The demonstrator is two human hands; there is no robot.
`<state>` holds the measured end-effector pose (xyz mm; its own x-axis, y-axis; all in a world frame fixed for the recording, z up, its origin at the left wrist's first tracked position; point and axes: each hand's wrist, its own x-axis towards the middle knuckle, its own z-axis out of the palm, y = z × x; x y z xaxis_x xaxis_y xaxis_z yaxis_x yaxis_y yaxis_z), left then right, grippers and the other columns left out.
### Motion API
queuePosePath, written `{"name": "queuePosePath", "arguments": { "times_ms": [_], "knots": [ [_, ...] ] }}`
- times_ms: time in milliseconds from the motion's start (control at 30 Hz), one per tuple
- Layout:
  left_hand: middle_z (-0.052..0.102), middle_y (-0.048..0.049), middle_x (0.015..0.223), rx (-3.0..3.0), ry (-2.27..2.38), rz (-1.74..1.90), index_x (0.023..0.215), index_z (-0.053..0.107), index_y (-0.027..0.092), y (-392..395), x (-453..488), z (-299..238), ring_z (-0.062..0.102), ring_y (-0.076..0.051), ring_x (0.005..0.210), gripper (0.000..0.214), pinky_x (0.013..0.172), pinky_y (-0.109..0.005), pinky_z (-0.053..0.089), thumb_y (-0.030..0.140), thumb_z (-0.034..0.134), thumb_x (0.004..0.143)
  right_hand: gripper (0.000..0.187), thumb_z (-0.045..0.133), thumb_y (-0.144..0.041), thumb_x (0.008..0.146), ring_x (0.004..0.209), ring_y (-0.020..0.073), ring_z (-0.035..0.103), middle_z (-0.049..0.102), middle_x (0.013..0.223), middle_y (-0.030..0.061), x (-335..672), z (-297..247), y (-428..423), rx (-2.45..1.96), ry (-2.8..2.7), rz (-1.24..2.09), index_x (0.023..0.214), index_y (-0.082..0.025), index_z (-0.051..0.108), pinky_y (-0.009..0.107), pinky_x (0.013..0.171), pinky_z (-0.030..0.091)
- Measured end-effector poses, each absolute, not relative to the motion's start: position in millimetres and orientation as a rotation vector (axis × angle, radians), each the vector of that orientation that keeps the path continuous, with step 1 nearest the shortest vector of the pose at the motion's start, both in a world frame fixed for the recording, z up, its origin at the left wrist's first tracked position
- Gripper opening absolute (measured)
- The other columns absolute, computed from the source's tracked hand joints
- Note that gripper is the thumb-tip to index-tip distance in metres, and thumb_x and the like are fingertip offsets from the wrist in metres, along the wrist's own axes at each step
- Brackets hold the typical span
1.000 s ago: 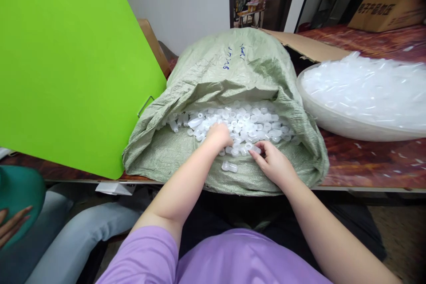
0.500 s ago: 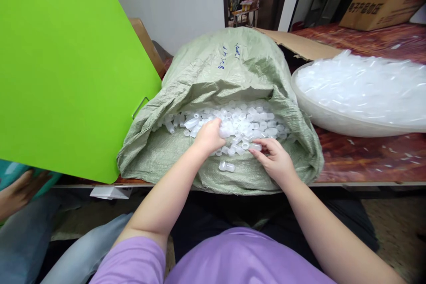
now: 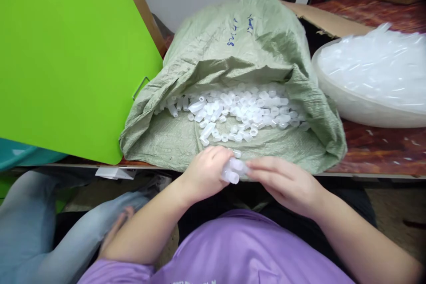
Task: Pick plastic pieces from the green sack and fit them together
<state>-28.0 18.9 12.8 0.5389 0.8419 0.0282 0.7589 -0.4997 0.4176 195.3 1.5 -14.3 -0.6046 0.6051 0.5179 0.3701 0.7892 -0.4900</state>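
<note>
My left hand [image 3: 209, 171] is closed around several small translucent white plastic tubes [image 3: 234, 172], their ends poking out to the right. The fingertips of my right hand [image 3: 288, 184] are pinched together at the far end of this bunch; they are slightly blurred. Both hands are just in front of the mouth of a pale green woven sack [image 3: 269, 40], which lies on its side. Inside it is a heap of loose tubes [image 3: 246, 106] of the same kind. One single tube [image 3: 237, 153] lies on the sack's lower lip, close behind my left hand.
A bright green board [image 3: 73, 62] with a wire handle stands at the left. On the reddish table [image 3: 369, 155], a round white tub [image 3: 376, 113] heaped with clear plastic pieces is at the right. Another person's jeans-clad legs [image 3: 76, 239] and hand [image 3: 116, 228] are at lower left.
Both hands have drawn back out of the sack's mouth toward my body and come together, with a bunch of tubes in the left. The view has tilted down. The other person's hand has moved lower.
</note>
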Motion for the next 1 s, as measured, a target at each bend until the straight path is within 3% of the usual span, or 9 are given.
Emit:
{"name": "queuePosePath", "arguments": {
  "times_ms": [67,167,267,400,533,733,833,900,1000],
  "knots": [
    [0.062,-0.0022,0.088,2.337,1.308,0.271,0.090,0.055,0.022,12.0,-32.9,17.6,0.058,-0.019,0.085,0.022,0.079,-0.029,0.043,0.033,0.062,0.072,0.034,0.049,-0.010,0.086,0.110,0.0184,0.056,0.064,0.113,0.0051,197.4,-15.6,-4.4,-0.575,-2.356,0.401,0.115,-0.025,0.057,0.033,0.090,0.049],
    [0.061,-0.0004,0.083,2.239,1.293,0.191,0.086,0.056,0.022,4.3,-36.9,21.4,0.058,-0.018,0.080,0.027,0.073,-0.027,0.043,0.041,0.066,0.069,0.028,0.050,-0.013,0.085,0.098,0.0161,0.062,0.066,0.107,0.0057,195.5,-16.5,-9.1,-0.623,-2.381,0.502,0.109,-0.024,0.060,0.027,0.079,0.053],
    [0.060,-0.0003,0.080,2.216,1.255,0.155,0.084,0.056,0.020,-1.7,-37.3,20.4,0.057,-0.017,0.077,0.024,0.072,-0.027,0.042,0.037,0.065,0.070,0.020,0.052,-0.021,0.086,0.087,0.0141,0.064,0.067,0.097,0.0056,190.4,-17.6,-12.1,-0.821,-2.343,0.756,0.104,-0.022,0.060,0.025,0.073,0.054],
    [0.059,0.0004,0.076,2.013,1.201,0.210,0.081,0.056,0.018,-6.2,-37.7,15.2,0.054,-0.013,0.069,0.025,0.064,-0.024,0.041,0.036,0.067,0.067,0.016,0.057,-0.024,0.083,0.086,0.0151,0.064,0.068,0.094,0.0052,188.6,-22.2,-20.3,-0.909,-2.184,0.964,0.098,-0.022,0.061,0.026,0.075,0.054],
    [0.056,0.0028,0.071,1.477,0.972,0.201,0.081,0.055,0.016,-4.5,-38.9,3.5,0.050,-0.009,0.060,0.040,0.054,-0.020,0.040,0.037,0.076,0.055,0.023,0.053,-0.013,0.084,0.092,0.0137,0.064,0.068,0.100,0.0060,195.2,-22.0,-29.6,-0.625,-2.185,0.875,0.103,-0.023,0.060,0.024,0.079,0.053],
    [0.057,0.0015,0.071,1.228,0.753,0.129,0.080,0.057,0.014,0.5,-33.5,-15.4,0.051,-0.010,0.061,0.044,0.056,-0.023,0.044,0.030,0.081,0.047,0.034,0.048,-0.013,0.087,0.107,0.0165,0.059,0.068,0.107,0.0041,205.0,-1.4,-30.6,-0.425,-2.436,0.758,0.116,-0.026,0.058,0.029,0.089,0.050],
    [0.057,0.0015,0.071,1.263,0.772,0.099,0.080,0.058,0.014,1.4,-30.1,-19.0,0.051,-0.010,0.062,0.043,0.056,-0.023,0.044,0.030,0.081,0.047,0.023,0.052,-0.023,0.086,0.089,0.0132,0.065,0.069,0.099,0.0036,201.6,0.3,-28.1,-0.621,-2.425,1.011,0.106,-0.026,0.064,0.022,0.075,0.053],
    [0.056,0.0024,0.069,1.297,0.799,0.093,0.080,0.057,0.014,2.0,-27.9,-19.2,0.050,-0.009,0.060,0.042,0.055,-0.022,0.043,0.032,0.080,0.049,0.020,0.056,-0.035,0.083,0.069,0.0114,0.065,0.070,0.082,0.0021,196.6,-6.0,-28.7,-0.922,-2.353,1.158,0.095,-0.023,0.067,0.019,0.060,0.052],
    [0.055,0.0028,0.067,1.444,0.878,0.077,0.078,0.057,0.014,2.8,-24.6,-16.2,0.049,-0.009,0.058,0.039,0.052,-0.020,0.040,0.035,0.077,0.051,0.042,0.040,-0.044,0.089,0.047,0.0101,0.055,0.060,0.053,-0.0004,190.7,-21.3,-32.8,-1.293,-2.273,1.199,0.065,-0.020,0.063,0.020,0.046,0.044]
  ]
}}
